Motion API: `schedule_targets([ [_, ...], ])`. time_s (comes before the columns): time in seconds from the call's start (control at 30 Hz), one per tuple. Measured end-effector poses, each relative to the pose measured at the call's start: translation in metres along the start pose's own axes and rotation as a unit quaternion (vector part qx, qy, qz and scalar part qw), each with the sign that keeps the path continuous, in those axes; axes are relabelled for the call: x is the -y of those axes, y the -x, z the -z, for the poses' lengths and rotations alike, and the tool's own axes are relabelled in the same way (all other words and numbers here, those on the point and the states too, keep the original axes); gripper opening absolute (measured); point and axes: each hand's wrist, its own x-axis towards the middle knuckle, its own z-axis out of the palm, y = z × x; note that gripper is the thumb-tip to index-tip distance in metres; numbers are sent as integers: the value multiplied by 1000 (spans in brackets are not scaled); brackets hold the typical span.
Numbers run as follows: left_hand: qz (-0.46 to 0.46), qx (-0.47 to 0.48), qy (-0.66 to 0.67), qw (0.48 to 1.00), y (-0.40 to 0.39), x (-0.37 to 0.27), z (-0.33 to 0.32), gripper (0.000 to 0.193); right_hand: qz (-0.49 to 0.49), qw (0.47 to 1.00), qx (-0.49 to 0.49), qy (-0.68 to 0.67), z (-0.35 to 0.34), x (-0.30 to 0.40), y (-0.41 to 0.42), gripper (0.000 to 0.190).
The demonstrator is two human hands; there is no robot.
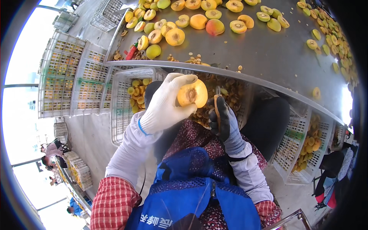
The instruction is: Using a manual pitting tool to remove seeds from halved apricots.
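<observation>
My left hand (164, 105), in a white knit glove, holds up a halved yellow stone fruit (199, 93), apricot or peach, between thumb and fingers. Its cut face shows a brown pit hollow. My right hand (225, 120), in a grey glove with black coating, grips a pitting tool (217, 107) with a wooden handle and narrow metal end pointing up. A small gap separates the tool from the fruit. Beneath both hands, a crate holds a heap of brownish pits and scraps (230, 86). Fruit halves (175, 36) lie cut side up on the metal table (258, 51) in front.
The table's raised metal edge (201, 67) runs just beyond my hands. Plastic crates of fruit stand to the left (118, 123) and right (287, 143), with stacked crates (61, 77) farther left. A red-handled tool (131, 52) lies at the table's left corner. People (53, 152) work far left.
</observation>
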Motion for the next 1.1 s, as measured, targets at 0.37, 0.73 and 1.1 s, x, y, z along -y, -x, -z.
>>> schedule_targets([
  [0.37, 165, -200, 536, 804, 37, -16, -65, 45, 68, 990, 122, -1, -17, -13, 34, 30],
  [0.73, 178, -168, 547, 801, 47, -44, -51, 31, 354, 768, 6, 533, -18, -3, 71, 28],
  [1.1, 259, -97, 552, 787, 45, -44, -47, 17, 258, 859, 94, 432, -8, -22, 76, 47],
])
